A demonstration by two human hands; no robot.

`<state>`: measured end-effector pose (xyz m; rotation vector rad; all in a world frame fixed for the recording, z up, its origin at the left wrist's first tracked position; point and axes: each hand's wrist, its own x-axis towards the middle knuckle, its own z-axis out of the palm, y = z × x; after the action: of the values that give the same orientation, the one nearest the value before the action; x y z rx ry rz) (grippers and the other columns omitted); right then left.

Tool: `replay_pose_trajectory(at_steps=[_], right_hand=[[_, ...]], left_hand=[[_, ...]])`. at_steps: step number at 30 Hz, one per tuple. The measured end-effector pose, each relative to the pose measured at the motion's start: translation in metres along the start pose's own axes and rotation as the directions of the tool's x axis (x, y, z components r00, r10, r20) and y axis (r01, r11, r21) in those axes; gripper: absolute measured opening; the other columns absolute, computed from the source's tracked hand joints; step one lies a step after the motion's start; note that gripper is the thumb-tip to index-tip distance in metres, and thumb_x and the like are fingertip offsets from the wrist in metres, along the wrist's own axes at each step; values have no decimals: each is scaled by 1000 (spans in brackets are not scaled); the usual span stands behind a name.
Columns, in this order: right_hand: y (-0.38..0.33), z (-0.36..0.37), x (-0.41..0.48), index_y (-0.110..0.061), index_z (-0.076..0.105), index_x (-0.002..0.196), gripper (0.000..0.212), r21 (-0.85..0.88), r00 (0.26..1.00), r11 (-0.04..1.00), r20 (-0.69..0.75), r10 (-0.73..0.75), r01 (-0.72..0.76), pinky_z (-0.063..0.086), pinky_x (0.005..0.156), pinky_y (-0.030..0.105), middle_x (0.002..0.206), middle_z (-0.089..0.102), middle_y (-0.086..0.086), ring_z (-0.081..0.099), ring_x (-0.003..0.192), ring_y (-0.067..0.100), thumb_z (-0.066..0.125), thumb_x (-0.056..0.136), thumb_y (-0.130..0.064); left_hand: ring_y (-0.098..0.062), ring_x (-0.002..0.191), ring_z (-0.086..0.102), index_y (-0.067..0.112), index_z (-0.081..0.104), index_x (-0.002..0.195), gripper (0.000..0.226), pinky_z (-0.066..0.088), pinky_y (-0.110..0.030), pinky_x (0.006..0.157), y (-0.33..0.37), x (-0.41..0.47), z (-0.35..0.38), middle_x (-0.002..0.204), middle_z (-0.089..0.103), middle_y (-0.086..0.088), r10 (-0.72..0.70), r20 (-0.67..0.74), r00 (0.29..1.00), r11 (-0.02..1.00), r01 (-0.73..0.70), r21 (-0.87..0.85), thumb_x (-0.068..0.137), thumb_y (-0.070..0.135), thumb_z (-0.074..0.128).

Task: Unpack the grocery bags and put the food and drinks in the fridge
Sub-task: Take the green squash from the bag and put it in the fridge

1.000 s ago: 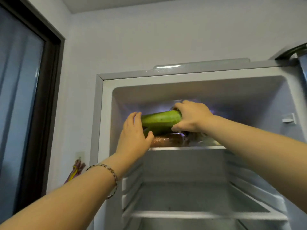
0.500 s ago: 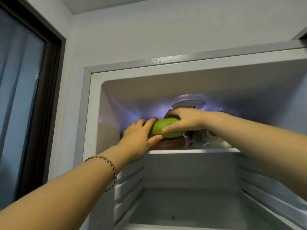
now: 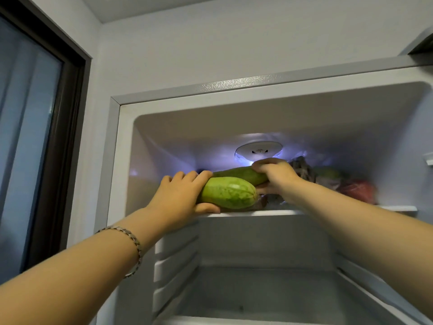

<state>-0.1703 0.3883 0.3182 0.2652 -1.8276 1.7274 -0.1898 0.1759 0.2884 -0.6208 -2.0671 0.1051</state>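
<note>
Head view, and both arms are up at the top of the open grey-framed fridge (image 3: 210,86). The left hand (image 3: 180,198) wraps its fingers over the near end of a pale green mottled gourd (image 3: 228,192), thumb tucked underneath right at the lip of the white top shelf (image 3: 281,213). The right hand (image 3: 276,177) curls round the end of a darker green long gourd (image 3: 239,175) lying just behind and above the pale one, the two touching.

Here's the worry: the pale green mottled gourd sits at the very front edge, seemingly propped on something dark beneath it that I can't make out. It's round and smooth, so letting go early could send it rolling off the lip. The darker one rides on top, so a nudge might tip both.

To the right, a crumpled clear bag (image 3: 302,170) and a red packet (image 3: 358,191) crowd the shelf, leaving little room to push deeper. The round ceiling lamp (image 3: 257,151) glows close above the knuckles.
</note>
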Motion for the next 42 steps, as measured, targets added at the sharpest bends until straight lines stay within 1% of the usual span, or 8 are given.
replay_pose_trajectory(at_steps=[5, 11, 14, 21, 25, 29, 36, 42], right_hand=[[1, -4, -3, -12, 60, 80, 14, 48, 999, 999, -26, 19, -18, 59, 56, 37, 115, 53, 16, 59, 93, 36, 57, 91, -4], [0, 5, 3, -16, 56, 109, 17, -155, 999, 987, 28, -36, 40, 52, 46, 24, 96, 56, 11, 56, 67, 23, 56, 92, -12], [-7, 10, 9, -18, 54, 118, 26, -407, 993, 906, 68, -97, 116, 54, 68, 35, 79, 56, 4, 56, 72, 24, 56, 92, -20], [-7, 9, -3, -24, 46, 133, 44, -597, 986, 787, 142, -86, 154, 55, 79, 39, 110, 62, 11, 60, 81, 27, 54, 91, -28], [8, 7, -11, -26, 28, 146, 56, -606, 968, 754, 159, -195, 252, 37, 105, 32, 143, 45, 6, 46, 128, 26, 45, 95, -38], [14, 3, -18, -28, 15, 150, 64, -599, 971, 764, 139, -196, 240, 32, 104, 33, 145, 40, 11, 41, 130, 27, 39, 94, -49], [11, -5, -36, -28, 15, 149, 68, -659, 963, 702, 177, -203, 269, 29, 104, 31, 148, 25, 12, 33, 135, 28, 41, 92, -54], [10, -5, -45, -30, 24, 145, 64, -717, 948, 620, 240, -208, 318, 31, 107, 35, 141, 30, 10, 36, 131, 29, 46, 90, -55]], left_hand=[[-21, 111, 46, 37, 21, 141, 130, 34, -32, 83, -1, -5, -2, 129, 48, 6, 22, 56, 998, 999, -24, 32, 33, 89, -30], [-24, 119, 43, 40, 19, 144, 75, 32, -34, 97, 19, -9, 1, 135, 42, 2, -114, 106, 988, 991, 120, -57, 80, 75, 35], [-26, 120, 41, 39, 17, 144, 73, 31, -37, 98, 20, -4, -2, 133, 41, -2, -131, 138, 982, 989, 139, -44, 82, 73, 34], [-27, 122, 36, 43, 20, 143, 65, 24, -42, 105, 14, 4, -1, 130, 38, -5, -122, 200, 972, 973, 156, -167, 86, 67, 40], [-26, 125, 35, 42, 11, 147, 67, 23, -41, 108, 11, -9, 6, 133, 34, -3, -106, 179, 978, 972, 141, -190, 89, 69, 31], [-25, 129, 33, 43, 5, 148, 60, 21, -41, 111, 11, -12, 9, 142, 32, -2, -132, 155, 979, 966, 162, -201, 94, 61, 25], [-25, 126, 36, 43, 14, 147, 91, 20, -44, 112, 16, -14, 14, 141, 32, 1, -164, 72, 984, 955, 176, -240, 64, 80, 6], [-30, 120, 40, 42, 19, 145, 66, 23, -44, 110, 13, -3, 15, 133, 40, -6, -189, 148, 971, 958, 216, -190, 85, 71, 19]])
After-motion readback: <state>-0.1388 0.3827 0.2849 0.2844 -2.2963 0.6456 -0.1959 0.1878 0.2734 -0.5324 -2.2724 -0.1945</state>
